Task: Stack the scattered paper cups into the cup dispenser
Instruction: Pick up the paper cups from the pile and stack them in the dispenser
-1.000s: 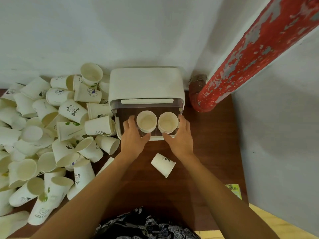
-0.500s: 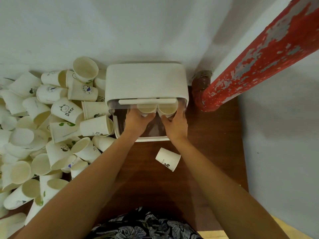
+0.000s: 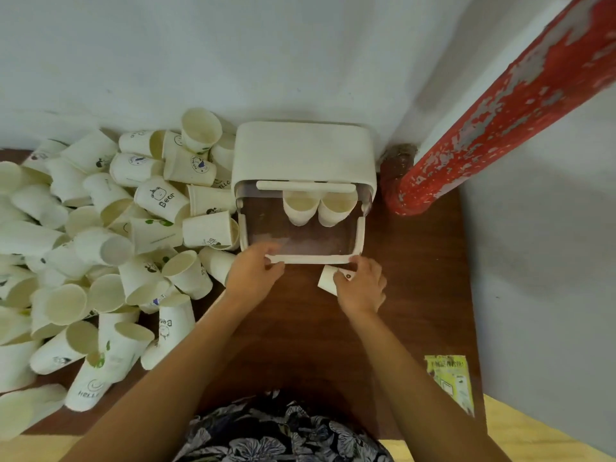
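Gripping the front edge of the cup dispenser (image 3: 301, 155), I had both hands at its open clear door (image 3: 300, 240), which lay folded down onto the brown table (image 3: 416, 295). My left hand (image 3: 255, 273) curled its fingers and thumb over the door's near left corner, pinching the white rim. My right hand (image 3: 361, 285) sat at the near right corner, thumb and forefinger touching the rim there — how firmly they closed on it I could not tell. Under that same hand lay a single paper cup (image 3: 326, 278) on its side, partly hidden by my fingers.

Inside the dispenser two cups (image 3: 318, 206) stood side by side below the white handle bar (image 3: 305, 185), their mouths facing me.

The scattered cups (image 3: 110, 248) were heaped on the table to the left, some upright, most tipped over, the nearest ones touching the dispenser's left wall. A few carried prints — a bear face, the word hello, green leaves.

A red post (image 3: 500, 111) with peeling paint leaned up from the far right corner of the table, just beside the dispenser. A yellow-green packet (image 3: 450, 378) lay near the table's right edge, well apart from my hands.
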{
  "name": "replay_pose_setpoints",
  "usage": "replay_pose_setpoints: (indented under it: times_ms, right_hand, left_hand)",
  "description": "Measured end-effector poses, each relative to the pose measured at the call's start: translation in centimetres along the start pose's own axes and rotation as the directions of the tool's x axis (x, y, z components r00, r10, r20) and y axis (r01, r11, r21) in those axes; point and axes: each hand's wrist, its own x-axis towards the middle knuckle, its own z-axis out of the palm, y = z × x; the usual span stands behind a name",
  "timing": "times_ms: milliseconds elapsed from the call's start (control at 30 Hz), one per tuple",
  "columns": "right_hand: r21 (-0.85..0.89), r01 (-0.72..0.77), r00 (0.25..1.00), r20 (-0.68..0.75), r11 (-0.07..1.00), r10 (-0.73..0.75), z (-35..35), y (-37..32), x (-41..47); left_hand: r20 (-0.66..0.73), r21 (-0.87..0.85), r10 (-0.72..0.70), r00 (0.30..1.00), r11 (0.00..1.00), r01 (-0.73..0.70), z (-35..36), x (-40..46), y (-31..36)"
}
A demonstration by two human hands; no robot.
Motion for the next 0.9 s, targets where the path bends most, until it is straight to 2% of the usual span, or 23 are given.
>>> replay_pose_setpoints:
  times_ms: [100, 167, 233, 400, 533, 767, 900]
  right_hand:
    - [0.065, -0.130, 0.988, 0.087, 0.989, 0.124, 1.1, 1.7, -0.9]
    - [0.156, -0.151, 0.981, 0.146, 0.976, 0.128, 1.9, 2.4, -1.3]
    - [0.230, -0.178, 0.974, 0.181, 0.957, 0.138, 2.3, 2.7, -2.1]
    - [0.197, -0.117, 0.972, 0.226, 0.973, 0.071, 3.6, 2.8, -4.8]
    - [0.137, -0.061, 0.965, 0.260, 0.989, 0.024, 4.6, 2.4, -6.6]
    - [0.074, 0.002, 0.948, 0.316, 0.997, -0.025, 5.2, 2.0, -8.7]
    - [0.076, 0.008, 0.962, 0.273, 0.997, -0.029, 4.8, 1.0, -9.8]
  left_hand:
    - [-0.010, 0.115, 0.026, 1.000, 0.993, -0.025, -0.6, -2.1, -2.3]
    - [-0.007, 0.244, 0.055, 0.998, 0.968, -0.052, -0.8, -3.2, -3.9]
    - [0.020, 0.348, 0.020, 1.000, 0.937, -0.026, -0.8, -4.1, -5.4]
    - [0.072, 0.463, -0.061, 0.996, 0.886, 0.021, -0.1, -6.1, -8.3]
    - [0.116, 0.466, -0.117, 0.986, 0.883, 0.050, 1.2, -7.6, -10.1]
    - [0.265, 0.410, -0.093, 0.960, 0.912, -0.025, 2.4, -8.3, -12.4]
    - [0.197, 0.240, -0.034, 0.980, 0.971, -0.015, 2.2, -8.5, -12.7]
